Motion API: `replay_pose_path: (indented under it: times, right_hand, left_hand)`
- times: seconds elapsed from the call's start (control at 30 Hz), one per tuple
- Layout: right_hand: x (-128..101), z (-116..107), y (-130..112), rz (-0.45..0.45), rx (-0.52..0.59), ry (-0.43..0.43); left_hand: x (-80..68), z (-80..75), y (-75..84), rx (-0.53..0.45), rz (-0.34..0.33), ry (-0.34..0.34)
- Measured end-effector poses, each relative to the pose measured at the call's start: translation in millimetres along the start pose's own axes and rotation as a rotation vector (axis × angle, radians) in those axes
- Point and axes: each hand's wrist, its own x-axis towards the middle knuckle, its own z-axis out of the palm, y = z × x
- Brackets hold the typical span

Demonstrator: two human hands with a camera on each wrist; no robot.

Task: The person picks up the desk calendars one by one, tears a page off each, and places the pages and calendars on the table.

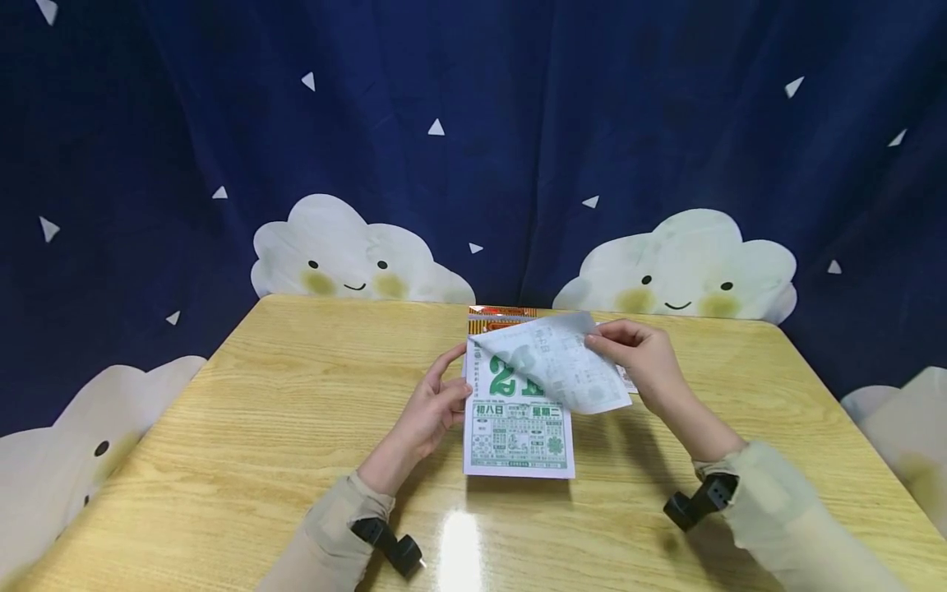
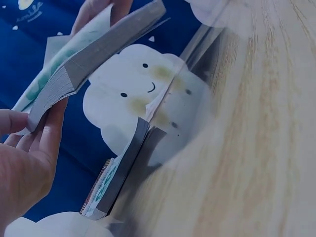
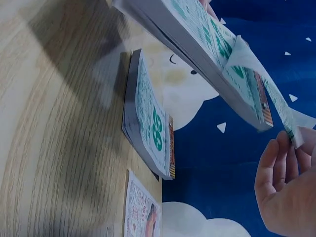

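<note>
Thin paper risked ripping unevenly as the right hand [image 1: 642, 362] pinched the top leaf [image 1: 562, 362] off the calendar pad [image 1: 518, 440], which the left hand [image 1: 432, 407] gripped above the desk [image 1: 281, 427].

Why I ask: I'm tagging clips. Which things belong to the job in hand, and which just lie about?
In hand: calendar pad, lifted top page, left hand, right hand.
Lying about: second calendar pad, loose sheet.

wood table [image 1: 259, 427] — calendar pad [image 3: 148, 123], leaflet [image 3: 140, 212]

Staged recording corner: cloud-print curtain [image 1: 473, 148], wooden table [image 1: 296, 427].
</note>
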Motion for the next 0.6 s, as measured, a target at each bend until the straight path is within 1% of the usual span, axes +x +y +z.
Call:
replay_pose_path:
  times: [0.13, 0.2, 0.33, 0.43, 0.5, 0.6]
  right_hand:
    - [5.8, -5.7, 4.8, 0.041, 0.001, 0.017]
    - [9.0, -9.5, 6.8, 0.058, 0.041, 0.048]
    - [14.1, -17.4, 8.3, 0.077, 0.145, 0.113]
    - [16.2, -20.7, 7.9, 0.084, 0.19, 0.115]
    - [17.3, -21.7, 7.6, 0.087, 0.206, 0.107]
    - [19.6, -23.5, 7.1, 0.083, 0.228, 0.124]
  left_hand:
    - [-0.1, 0.7, 0.6, 0.004, -0.03, 0.0]
    - [0.3, 0.6, 0.9, -0.011, -0.038, 0.0]
    - [1.4, -0.9, 2.4, -0.039, -0.014, 0.007]
    - [1.3, -2.4, 3.5, -0.042, 0.004, 0.002]
    - [1.0, -2.8, 3.8, -0.037, 0.005, -0.01]
    - [0.9, -1.7, 3.2, -0.036, -0.004, -0.014]
